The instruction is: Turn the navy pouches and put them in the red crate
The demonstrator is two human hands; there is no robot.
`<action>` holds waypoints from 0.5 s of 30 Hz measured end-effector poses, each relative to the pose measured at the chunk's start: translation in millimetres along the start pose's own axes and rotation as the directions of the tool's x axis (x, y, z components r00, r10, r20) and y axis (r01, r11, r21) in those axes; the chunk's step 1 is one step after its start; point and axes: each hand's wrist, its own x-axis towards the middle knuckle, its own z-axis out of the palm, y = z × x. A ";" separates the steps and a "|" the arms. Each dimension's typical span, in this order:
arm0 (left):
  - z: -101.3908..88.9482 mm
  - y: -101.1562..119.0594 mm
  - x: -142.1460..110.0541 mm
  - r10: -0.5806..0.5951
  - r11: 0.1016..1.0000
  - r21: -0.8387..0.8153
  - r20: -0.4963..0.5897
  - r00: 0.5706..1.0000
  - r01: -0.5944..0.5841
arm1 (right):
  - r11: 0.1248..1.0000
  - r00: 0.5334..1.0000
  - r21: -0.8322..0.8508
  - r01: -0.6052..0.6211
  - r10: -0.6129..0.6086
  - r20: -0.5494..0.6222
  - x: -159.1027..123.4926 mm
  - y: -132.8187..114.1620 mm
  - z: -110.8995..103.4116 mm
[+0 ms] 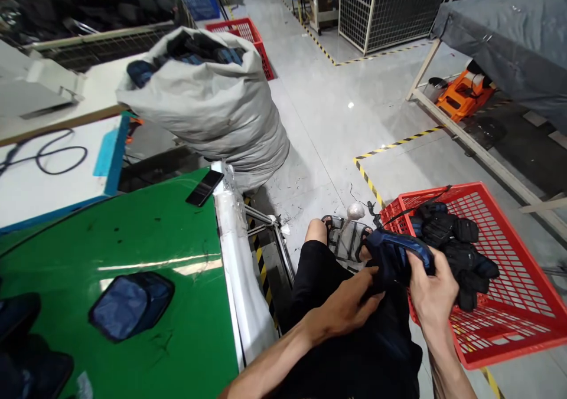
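Above my lap I hold a small dark blue fabric pouch [398,248] with black edging, tilted and partly covered by my fingers. My right hand [432,287] pinches its right end between thumb and fingers. On its lower left side my left hand [349,301] is closed around dark cloth; some of those fingertips are hidden. Beside my right hand stands a red plastic basket [514,257] with several black and blue pouches [456,239] in it. Another blue pouch [133,304] lies on the green tabletop [177,239] to my left.
A large pale sack [230,110] full of dark pieces stands beyond the table. A phone [205,187] lies at the table's corner. More dark pouches [33,352] are at the lower left. A grey-covered table [509,39] is at the right, with an orange object [465,95] beneath it.
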 end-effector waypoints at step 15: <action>-87.7 -4.3 83.7 -0.141 0.988 -0.152 -0.902 0.408 0.006 | 0.834 0.788 0.284 0.472 -0.544 0.288 50.7 -103.8 99.2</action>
